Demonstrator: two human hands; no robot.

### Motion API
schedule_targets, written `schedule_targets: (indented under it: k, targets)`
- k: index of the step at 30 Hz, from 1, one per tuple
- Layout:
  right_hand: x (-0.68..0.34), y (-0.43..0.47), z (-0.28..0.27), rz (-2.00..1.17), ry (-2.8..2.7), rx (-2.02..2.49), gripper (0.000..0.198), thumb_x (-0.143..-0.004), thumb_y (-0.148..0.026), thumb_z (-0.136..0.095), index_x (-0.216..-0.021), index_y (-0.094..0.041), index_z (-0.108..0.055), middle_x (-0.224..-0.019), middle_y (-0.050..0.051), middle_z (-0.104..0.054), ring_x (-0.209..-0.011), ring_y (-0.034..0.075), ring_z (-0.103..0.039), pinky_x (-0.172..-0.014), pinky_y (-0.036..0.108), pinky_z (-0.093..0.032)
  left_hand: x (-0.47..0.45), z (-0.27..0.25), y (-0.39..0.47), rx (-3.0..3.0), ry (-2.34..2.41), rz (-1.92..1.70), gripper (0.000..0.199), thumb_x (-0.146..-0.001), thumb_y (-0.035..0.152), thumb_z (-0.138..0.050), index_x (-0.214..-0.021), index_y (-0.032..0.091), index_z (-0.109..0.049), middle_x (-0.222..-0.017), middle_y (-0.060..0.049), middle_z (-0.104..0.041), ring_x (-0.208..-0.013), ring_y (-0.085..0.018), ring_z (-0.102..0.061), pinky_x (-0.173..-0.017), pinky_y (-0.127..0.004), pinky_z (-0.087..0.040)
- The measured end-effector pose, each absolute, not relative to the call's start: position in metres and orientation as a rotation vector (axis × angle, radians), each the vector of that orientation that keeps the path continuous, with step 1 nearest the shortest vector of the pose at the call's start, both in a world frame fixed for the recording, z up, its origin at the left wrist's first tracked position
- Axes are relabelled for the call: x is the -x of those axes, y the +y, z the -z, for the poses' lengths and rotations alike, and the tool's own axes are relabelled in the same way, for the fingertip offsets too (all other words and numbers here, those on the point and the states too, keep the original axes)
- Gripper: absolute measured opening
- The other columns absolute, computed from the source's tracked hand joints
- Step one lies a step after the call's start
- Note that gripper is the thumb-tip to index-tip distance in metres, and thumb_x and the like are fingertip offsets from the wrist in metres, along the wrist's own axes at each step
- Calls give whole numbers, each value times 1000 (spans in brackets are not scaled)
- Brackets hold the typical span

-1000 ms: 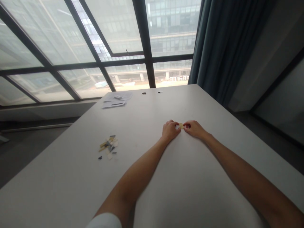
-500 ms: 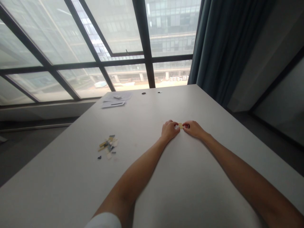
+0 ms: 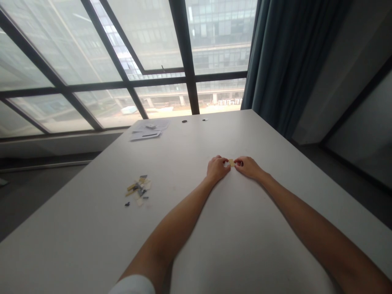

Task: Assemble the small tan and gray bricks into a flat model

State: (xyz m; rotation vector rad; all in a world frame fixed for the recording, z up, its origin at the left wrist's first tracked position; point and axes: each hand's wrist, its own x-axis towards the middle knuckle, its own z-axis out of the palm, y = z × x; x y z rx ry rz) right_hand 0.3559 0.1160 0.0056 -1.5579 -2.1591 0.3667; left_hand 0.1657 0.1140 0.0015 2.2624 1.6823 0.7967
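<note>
A small tan, studded plate that looks like a toy building piece (image 3: 231, 163) is between my two hands, at or just above the white table (image 3: 196, 212). My left hand (image 3: 217, 166) pinches its left edge with thumb and fingers. On its right edge, my right hand (image 3: 247, 166) pinches in the same way. Well to the left lies a loose pile of building pieces (image 3: 139, 190) in tan, grey and whitish colours. A small dark piece (image 3: 127, 204) rests a little apart from that pile, nearer to me.
Papers (image 3: 147, 131) with a small white object on top lie at the table's far left. Two round fittings, one dark (image 3: 184, 121), sit near the far edge. Behind the table are framed windows (image 3: 165, 98) and a blue curtain (image 3: 272, 65).
Both hands keep their pinch on the tan plate, with hardly any movement. The whole view has shifted very slightly.
</note>
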Motion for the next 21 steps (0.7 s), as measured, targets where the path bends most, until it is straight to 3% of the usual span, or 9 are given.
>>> schedule_targets:
  k: [8, 13, 21]
  targets:
    - [-359, 116, -4, -391, -2143, 1492, 24, -85, -24, -60, -101, -17, -77, -88, 6, -76, -76, 16, -64, -72, 24, -45, -165, -2, 113, -2252, 1687, -787, 29, -84, 39, -66, -107, 26, -77, -101, -5, -70, -97, -22, -63, -93, -31, -48]
    - [-361, 120, 2, -419, -2048, 1478, 31, -87, -16, -49, -100, -15, -78, -101, 10, -77, -89, 18, -67, -85, 25, -47, -165, 0, 114, -2248, 1662, -809, 27, -86, 37, -64, -106, 25, -77, -102, -6, -71, -97, -21, -64, -94, -31, -47]
    - [-367, 124, -28, -418, -1709, 1372, 35, -86, -23, -46, -97, -11, -76, -83, 8, -74, -73, 18, -64, -73, 27, -48, -156, -3, 128, -1811, 1600, -1205, 42, -103, 30, -32, -124, 18, -66, -98, -5, -73, -89, -15, -66, -85, -26, -50]
